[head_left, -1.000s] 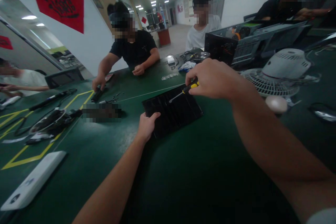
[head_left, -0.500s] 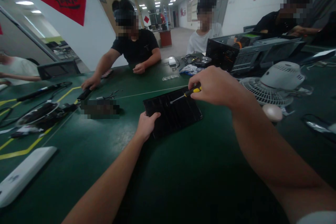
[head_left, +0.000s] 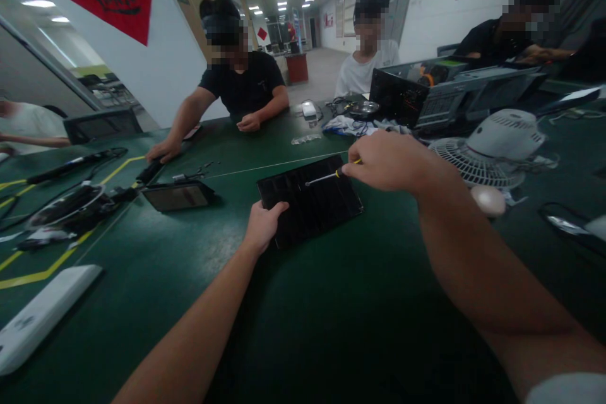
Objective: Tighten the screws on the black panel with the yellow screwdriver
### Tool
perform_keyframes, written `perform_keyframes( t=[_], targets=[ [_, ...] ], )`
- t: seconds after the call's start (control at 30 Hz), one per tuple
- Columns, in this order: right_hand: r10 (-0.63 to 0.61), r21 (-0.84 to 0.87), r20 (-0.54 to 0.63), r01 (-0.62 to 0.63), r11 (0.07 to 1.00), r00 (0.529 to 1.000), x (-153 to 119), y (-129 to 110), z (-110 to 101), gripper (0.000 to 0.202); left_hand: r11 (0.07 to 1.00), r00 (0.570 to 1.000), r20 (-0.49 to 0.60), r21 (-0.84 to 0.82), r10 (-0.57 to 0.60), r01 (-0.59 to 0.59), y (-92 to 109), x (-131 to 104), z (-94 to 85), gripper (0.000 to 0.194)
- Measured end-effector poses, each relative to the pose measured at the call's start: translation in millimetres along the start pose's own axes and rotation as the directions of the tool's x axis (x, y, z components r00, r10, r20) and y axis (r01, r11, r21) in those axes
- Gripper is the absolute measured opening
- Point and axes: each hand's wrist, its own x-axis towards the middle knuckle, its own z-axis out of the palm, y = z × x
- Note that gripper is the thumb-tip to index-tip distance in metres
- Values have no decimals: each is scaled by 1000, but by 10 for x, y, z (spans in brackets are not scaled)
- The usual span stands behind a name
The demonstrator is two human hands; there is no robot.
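A flat black rectangular panel lies on the green table in front of me, its details too dark to make out. My left hand is closed on the panel's left edge, thumb on top. In my right hand is a screwdriver with a yellow and black handle, which my fingers largely cover. The metal shaft slants down to the left, and its tip is over the middle of the panel; whether it touches cannot be made out.
A white fan and an open computer case stand on the right. Toward the left are a propped-up phone-like device, a white oblong device and cables. Across the green table, a person's hand rests on a black object.
My right hand has shifted slightly down around the screwdriver's handle, covering more of it. The tip and the panel stay about where they were, and my left hand keeps its grip.
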Motion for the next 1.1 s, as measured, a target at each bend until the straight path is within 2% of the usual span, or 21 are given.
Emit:
perform_keyframes(
  t=[0.1,0.23,0.37,0.7,1.1],
  targets=[
    [-66,66,36,63,996,997,16,65,-23,40,1000,1000,-5,6,-4,4,-14,12,-9,37],
    [-128,81,-43,131,988,991,-10,187,-71,35,1000,1000,6,-7,-2,3,-28,29,-18,38],
    [-106,80,-114,115,990,988,-70,220,-116,28,1000,1000,-7,4,-2,2,-28,33,-12,38],
    [-50,90,-199,69,994,979,-72,114,-95,30,1000,999,-27,-17,-21,21,-17,29,18,41],
    [-82,91,-203,102,991,976,-65,66,-84,30,1000,1000,4,-7,16,-16,-48,42,-6,38]
  ],
)
